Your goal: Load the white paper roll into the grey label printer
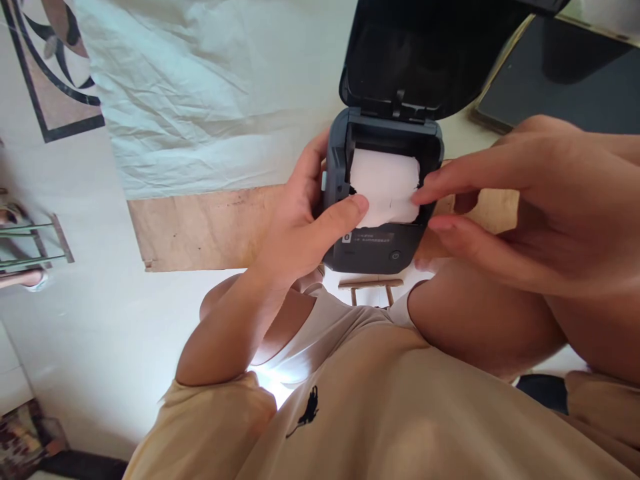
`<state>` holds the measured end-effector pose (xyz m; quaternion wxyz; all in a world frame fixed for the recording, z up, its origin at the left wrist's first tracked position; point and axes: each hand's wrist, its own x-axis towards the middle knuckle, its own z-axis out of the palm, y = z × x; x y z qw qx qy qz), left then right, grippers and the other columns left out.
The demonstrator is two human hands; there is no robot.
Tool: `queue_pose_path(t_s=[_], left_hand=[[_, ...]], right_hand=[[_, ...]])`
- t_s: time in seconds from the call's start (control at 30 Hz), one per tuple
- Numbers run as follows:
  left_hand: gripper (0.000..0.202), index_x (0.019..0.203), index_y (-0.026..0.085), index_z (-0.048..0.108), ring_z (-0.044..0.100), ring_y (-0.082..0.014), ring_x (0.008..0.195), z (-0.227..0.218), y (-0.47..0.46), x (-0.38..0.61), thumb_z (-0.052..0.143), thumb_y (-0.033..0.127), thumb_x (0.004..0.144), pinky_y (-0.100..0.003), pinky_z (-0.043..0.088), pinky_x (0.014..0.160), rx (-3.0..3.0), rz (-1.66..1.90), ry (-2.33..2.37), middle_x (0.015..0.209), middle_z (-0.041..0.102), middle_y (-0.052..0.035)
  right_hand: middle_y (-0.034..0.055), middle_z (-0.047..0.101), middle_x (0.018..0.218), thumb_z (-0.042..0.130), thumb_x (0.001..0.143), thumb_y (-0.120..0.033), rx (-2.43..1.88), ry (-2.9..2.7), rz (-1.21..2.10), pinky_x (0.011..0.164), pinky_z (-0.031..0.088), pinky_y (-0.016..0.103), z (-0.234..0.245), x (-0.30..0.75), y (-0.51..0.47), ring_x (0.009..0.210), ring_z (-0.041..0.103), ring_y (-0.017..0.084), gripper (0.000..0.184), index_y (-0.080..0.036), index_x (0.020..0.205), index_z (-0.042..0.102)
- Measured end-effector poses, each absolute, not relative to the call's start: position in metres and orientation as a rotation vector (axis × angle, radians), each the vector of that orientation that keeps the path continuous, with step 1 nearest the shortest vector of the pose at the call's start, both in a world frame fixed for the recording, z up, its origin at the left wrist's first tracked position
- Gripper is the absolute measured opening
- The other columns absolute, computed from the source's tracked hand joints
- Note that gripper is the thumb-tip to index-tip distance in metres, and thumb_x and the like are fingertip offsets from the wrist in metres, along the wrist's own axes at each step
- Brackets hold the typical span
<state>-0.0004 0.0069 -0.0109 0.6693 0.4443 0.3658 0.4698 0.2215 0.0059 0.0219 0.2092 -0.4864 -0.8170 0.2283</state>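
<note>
A dark portable label printer [377, 248] is held up in front of me with its black lid [415, 60] swung back. Inside its bay sits a white paper roll [385, 177], with the loose end towards the power button side. My left hand [315, 213] wraps round the printer's left side, the thumb pressing on the paper near its left edge. From the right, my right hand [520, 200] reaches in. Its index fingertip touches or nearly touches the paper's right edge, and the thumb is apart from it beside the printer.
A wooden table edge [200, 230] lies beneath the hands, partly covered by a pale, wrinkled cloth [200, 100]. A dark flat panel [580, 73] is at the upper right. My bare legs and a small wooden stool [370, 285] are below; a metal rack [35, 243] stands far left.
</note>
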Motion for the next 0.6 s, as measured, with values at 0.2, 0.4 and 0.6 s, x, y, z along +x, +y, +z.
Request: queue_pose_path(t_s=[0.2, 0.4, 0.6], left_hand=[[0.033, 0.118, 0.023, 0.060, 0.066, -0.0085, 0.081, -0.005, 0.006, 0.002, 0.061, 0.022, 0.085, -0.016, 0.055, 0.066, 0.930, 1.013, 0.921, 0.099, 0.067, 0.0008], [0.030, 0.113, 0.022, 0.061, 0.063, -0.0081, 0.080, 0.002, 0.006, 0.005, 0.063, 0.022, 0.083, -0.016, 0.053, 0.066, 0.872, 1.006, 1.011, 0.096, 0.065, 0.0008], [0.031, 0.116, 0.024, 0.060, 0.064, -0.0113, 0.086, -0.008, 0.006, 0.002, 0.059, 0.029, 0.086, -0.021, 0.054, 0.070, 0.955, 1.017, 0.936, 0.100, 0.064, -0.0011]], right_hand=[[-0.0050, 0.060, 0.102, 0.054, 0.084, -0.015, -1.001, -2.258, 0.419, 0.074, 0.041, 0.018, 0.023, 0.218, 0.010, 0.087, 0.052, -0.003, 0.030, -0.027, 0.112, 0.054], [-0.0054, 0.053, 0.070, 0.055, 0.084, -0.014, -1.005, -2.280, 0.386, 0.065, 0.034, 0.021, 0.023, 0.219, 0.011, 0.068, 0.037, -0.001, 0.027, -0.025, 0.108, 0.056], [-0.0089, 0.057, 0.070, 0.053, 0.089, -0.023, -1.128, -2.204, 0.626, 0.061, 0.038, 0.012, 0.026, 0.217, 0.005, 0.063, 0.042, -0.006, 0.020, -0.029, 0.107, 0.060]])
